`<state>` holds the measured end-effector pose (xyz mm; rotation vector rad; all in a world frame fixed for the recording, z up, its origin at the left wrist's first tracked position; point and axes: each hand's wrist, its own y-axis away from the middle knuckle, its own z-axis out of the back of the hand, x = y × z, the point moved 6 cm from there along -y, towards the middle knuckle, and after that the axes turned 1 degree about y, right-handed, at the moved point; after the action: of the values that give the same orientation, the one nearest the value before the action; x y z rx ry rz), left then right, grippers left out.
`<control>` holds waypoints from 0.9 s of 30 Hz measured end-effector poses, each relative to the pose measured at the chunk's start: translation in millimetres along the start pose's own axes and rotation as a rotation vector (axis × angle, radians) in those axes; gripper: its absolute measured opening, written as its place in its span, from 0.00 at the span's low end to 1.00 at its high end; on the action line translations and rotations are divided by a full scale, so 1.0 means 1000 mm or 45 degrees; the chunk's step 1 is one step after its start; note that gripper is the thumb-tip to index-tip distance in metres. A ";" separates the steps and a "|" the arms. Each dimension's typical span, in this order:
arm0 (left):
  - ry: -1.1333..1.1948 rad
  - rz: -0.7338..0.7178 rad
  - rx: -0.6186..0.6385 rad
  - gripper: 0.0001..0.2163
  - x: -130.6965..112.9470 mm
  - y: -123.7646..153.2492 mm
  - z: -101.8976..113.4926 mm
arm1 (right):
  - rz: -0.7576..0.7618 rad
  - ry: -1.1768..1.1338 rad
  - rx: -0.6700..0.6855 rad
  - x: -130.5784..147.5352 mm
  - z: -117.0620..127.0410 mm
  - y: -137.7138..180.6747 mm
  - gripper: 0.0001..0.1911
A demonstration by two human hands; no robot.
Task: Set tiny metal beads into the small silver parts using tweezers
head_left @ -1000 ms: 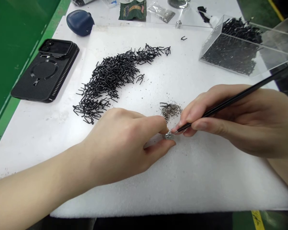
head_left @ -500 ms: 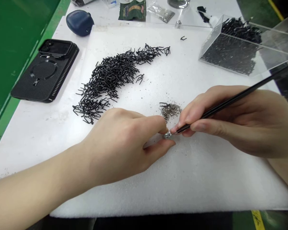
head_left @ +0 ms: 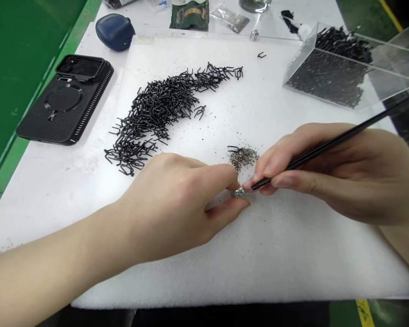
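Between the thumb and index finger of my left hand (head_left: 187, 200) is a small shiny metal piece (head_left: 239, 192), partly covered by the fingertips. My right hand (head_left: 330, 177) grips a thin black brush-like stick (head_left: 313, 154) like a pen. Its tapered tip meets or nearly meets the metal piece; exact contact is too small to tell. Just beyond the fingertips lies a little heap of tiny metallic bits (head_left: 244, 157), with one black forked piece (head_left: 233, 148) at its edge. A long pile of black Y-shaped pieces (head_left: 160, 106) spreads out past my left hand.
White foam sheet (head_left: 259, 259) lies under both hands. On the right stands a clear box (head_left: 327, 81) of black pieces. A black-cased phone (head_left: 66, 100) and a dark blue case (head_left: 114, 32) lie at left. Green packet (head_left: 190, 16) and small clear bag (head_left: 230, 18) are at the back.
The whole view has shifted very slightly. Both hands keep almost the same position, with the metal piece and the stick still held.
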<state>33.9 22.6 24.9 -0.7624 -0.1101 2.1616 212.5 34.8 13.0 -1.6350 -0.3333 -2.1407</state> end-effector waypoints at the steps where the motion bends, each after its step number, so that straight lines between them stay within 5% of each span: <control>1: 0.000 0.004 0.002 0.04 0.000 0.000 0.000 | 0.001 -0.001 0.002 0.000 0.000 0.000 0.08; 27: -0.014 0.036 0.009 0.04 0.002 0.002 0.000 | -0.009 0.009 -0.004 0.000 -0.001 0.000 0.09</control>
<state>31.5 22.4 23.5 -0.7522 -0.0982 2.1921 211.7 34.7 13.2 -1.6298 -0.3339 -2.1533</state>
